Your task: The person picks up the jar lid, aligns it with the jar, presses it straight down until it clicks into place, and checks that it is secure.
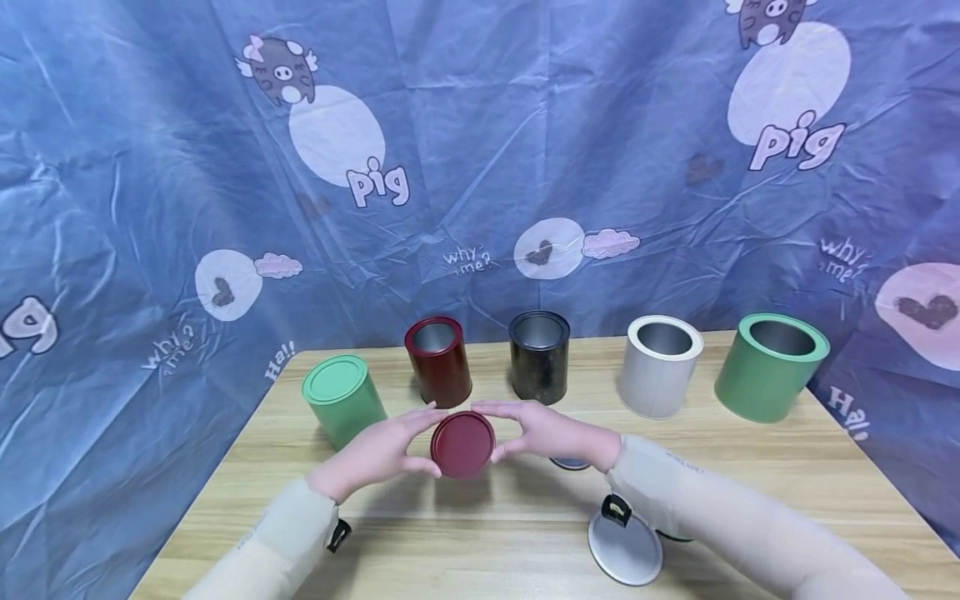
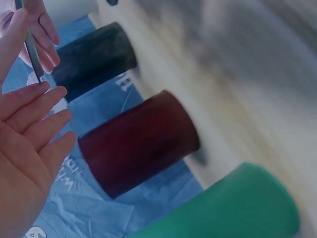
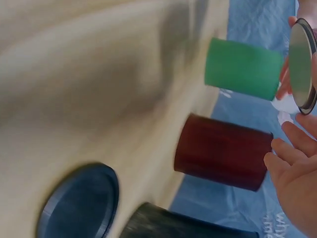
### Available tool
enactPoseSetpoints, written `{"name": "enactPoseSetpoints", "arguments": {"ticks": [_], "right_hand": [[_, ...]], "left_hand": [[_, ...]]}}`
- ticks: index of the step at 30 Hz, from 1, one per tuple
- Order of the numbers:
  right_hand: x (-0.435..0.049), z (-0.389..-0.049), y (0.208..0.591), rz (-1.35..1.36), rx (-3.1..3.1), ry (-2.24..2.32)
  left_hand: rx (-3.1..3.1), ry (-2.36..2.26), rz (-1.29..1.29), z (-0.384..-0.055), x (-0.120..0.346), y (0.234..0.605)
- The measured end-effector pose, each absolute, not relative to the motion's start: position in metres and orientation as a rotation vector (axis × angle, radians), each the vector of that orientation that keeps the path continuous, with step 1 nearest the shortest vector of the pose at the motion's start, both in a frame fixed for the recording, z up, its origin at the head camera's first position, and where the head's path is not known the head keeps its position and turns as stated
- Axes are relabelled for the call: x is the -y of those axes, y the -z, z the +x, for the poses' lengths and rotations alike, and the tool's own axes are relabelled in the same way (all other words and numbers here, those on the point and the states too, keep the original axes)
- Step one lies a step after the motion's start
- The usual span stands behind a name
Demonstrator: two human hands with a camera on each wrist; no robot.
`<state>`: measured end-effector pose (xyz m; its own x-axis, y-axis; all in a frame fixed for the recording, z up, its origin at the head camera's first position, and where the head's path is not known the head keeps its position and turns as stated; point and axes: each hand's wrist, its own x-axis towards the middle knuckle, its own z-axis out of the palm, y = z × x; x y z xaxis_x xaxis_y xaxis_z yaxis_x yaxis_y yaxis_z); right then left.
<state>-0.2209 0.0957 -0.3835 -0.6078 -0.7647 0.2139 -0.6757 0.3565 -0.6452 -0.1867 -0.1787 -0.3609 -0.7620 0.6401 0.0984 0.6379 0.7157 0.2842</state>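
A round dark red lid [image 1: 462,446] is held up above the table, its red face toward the head camera. My left hand [image 1: 378,454] grips its left edge between thumb and fingertips. On the opposite edge, my right hand [image 1: 543,429] holds it the same way. The right wrist view catches the lid's shiny metal underside [image 3: 300,64]. Behind the hands stands an uncovered dark red can [image 1: 441,375], its inside grey metal. Left of it, a green can [image 1: 347,408] with its lid on is partly hidden by my left hand.
At the back stand an uncovered black can [image 1: 540,375], a white can [image 1: 656,383] and a larger green can [image 1: 768,383]. A black lid [image 3: 81,203] lies on the table below my right wrist. Under the right sleeve are a white lid [image 1: 625,550] and a mostly hidden green-edged one.
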Motion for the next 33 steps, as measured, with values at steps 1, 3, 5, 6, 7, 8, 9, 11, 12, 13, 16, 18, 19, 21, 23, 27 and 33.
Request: {"name": "enactPoseSetpoints", "arguments": {"ticks": [1,3,5,6,7,8,9,11,12,13,16,18,19,21,23,27,33], "right_hand": [[-0.095,-0.224,0.380,-1.348,-2.496,1.076],[-0.094,-0.229,0.374,-1.380,-2.514,1.064],[-0.093,-0.235,0.369,-1.397,-2.522,1.046],[-0.092,-0.237,0.366,-1.406,-2.531,1.035],[-0.091,-0.240,0.364,-1.403,-2.533,1.033],[-0.090,-0.243,0.362,-1.397,-2.531,1.035],[-0.089,-0.245,0.360,-1.398,-2.535,1.033],[-0.088,-0.249,0.356,-1.396,-2.536,1.038],[-0.087,-0.251,0.355,-1.399,-2.538,1.039],[-0.087,-0.253,0.354,-1.396,-2.537,1.045],[-0.085,-0.256,0.352,-1.409,-2.547,1.042],[-0.083,-0.259,0.351,-1.403,-2.561,1.040],[-0.082,-0.259,0.350,-1.395,-2.566,1.042],[-0.080,-0.261,0.348,-1.363,-2.577,1.042],[-0.077,-0.263,0.347,-1.312,-2.564,1.057],[-0.073,-0.272,0.343,-1.246,-2.546,1.072],[-0.066,-0.292,0.335,-1.241,-2.562,1.064]], "left_hand": [[-2.908,-0.476,1.089,-0.189,0.179,0.358],[-2.916,-0.483,1.084,-0.192,0.181,0.353],[-2.923,-0.504,1.072,-0.196,0.183,0.348],[-2.927,-0.520,1.064,-0.197,0.183,0.345],[-2.930,-0.538,1.051,-0.199,0.185,0.343],[-2.933,-0.554,1.040,-0.200,0.186,0.341],[-2.935,-0.570,1.028,-0.202,0.187,0.338],[-2.935,-0.598,1.005,-0.205,0.188,0.335],[-2.935,-0.599,0.993,-0.207,0.189,0.333],[-2.932,-0.607,0.985,-0.208,0.190,0.331],[-2.931,-0.624,0.954,-0.209,0.191,0.327],[-2.938,-0.635,0.941,-0.210,0.193,0.326],[-2.943,-0.644,0.942,-0.211,0.194,0.326],[-2.959,-0.656,0.956,-0.215,0.196,0.327],[-2.962,-0.684,0.974,-0.220,0.198,0.328],[-2.961,-0.729,1.004,-0.232,0.203,0.324],[-2.942,-0.722,0.942,-0.249,0.207,0.314]]}}
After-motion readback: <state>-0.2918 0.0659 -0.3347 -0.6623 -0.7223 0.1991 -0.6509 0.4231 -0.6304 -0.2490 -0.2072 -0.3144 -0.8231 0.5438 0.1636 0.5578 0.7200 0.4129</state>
